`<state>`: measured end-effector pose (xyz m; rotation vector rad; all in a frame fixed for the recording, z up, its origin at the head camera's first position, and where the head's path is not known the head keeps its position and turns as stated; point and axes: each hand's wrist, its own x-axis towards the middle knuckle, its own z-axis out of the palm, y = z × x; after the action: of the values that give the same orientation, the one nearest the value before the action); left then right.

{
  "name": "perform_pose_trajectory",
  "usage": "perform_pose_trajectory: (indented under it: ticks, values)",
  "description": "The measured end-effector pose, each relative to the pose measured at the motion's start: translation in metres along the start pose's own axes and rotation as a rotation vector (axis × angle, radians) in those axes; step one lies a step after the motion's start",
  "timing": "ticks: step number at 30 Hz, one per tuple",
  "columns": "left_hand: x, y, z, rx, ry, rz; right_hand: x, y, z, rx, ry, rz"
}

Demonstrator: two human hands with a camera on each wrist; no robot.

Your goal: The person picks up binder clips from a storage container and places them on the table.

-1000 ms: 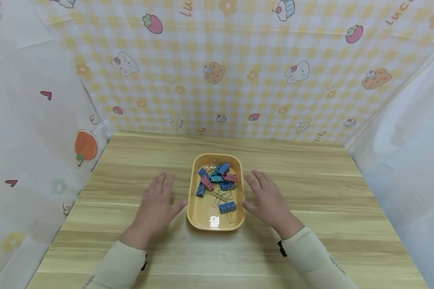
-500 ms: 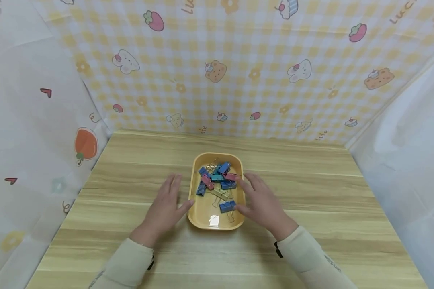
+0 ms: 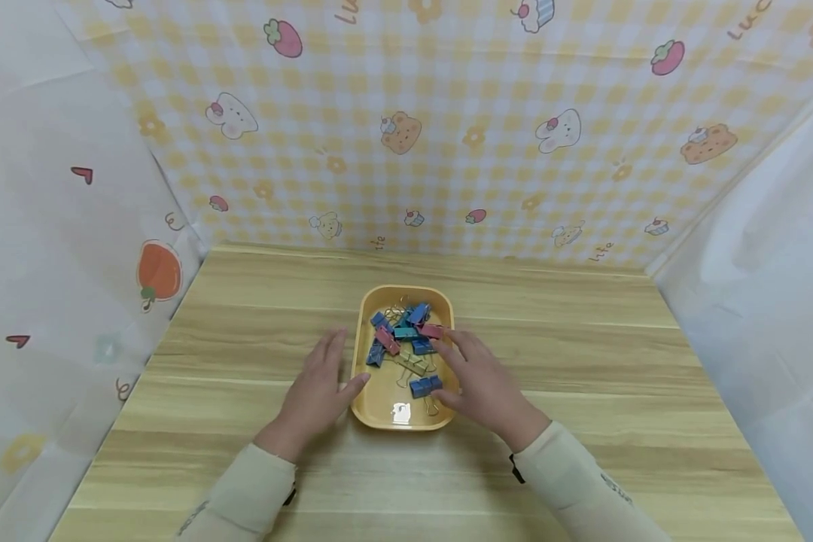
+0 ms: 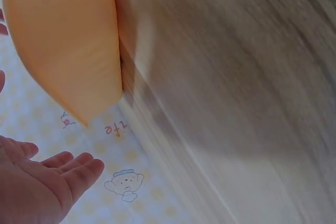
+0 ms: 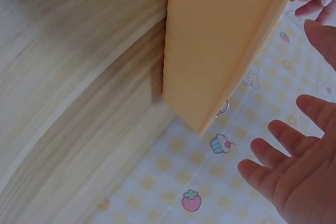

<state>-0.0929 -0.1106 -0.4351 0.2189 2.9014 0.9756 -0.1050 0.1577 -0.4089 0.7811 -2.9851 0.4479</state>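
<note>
A yellow-orange plastic tray with rounded corners sits on the table, holding a pile of binder clips in blue, teal, pink and yellow. Among them are a blue binder clip nearest the front, a yellow binder clip and a pink binder clip. At the tray's left side is my left hand, fingers spread and holding nothing, its thumb over the rim. My right hand hovers over the right rim, fingers spread, with fingertips above the clips. In the right wrist view its fingers look apart from the tray wall.
The wood-grain table extends on all sides of the tray. A yellow checked cloth with cartoon prints hangs behind it. White cloths close off the left and right sides.
Both hands have moved inward toward the tray; the right fingertips now reach over the rim above the clips. The tray and clips look still.
</note>
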Motion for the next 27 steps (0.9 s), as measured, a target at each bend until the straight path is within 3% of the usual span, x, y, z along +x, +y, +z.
perform_pose_trajectory:
  ticks: [27]
  values:
    - [0.009, 0.004, 0.02, -0.076, -0.043, -0.01, 0.006, -0.004, 0.011, 0.025, -0.073, -0.113]
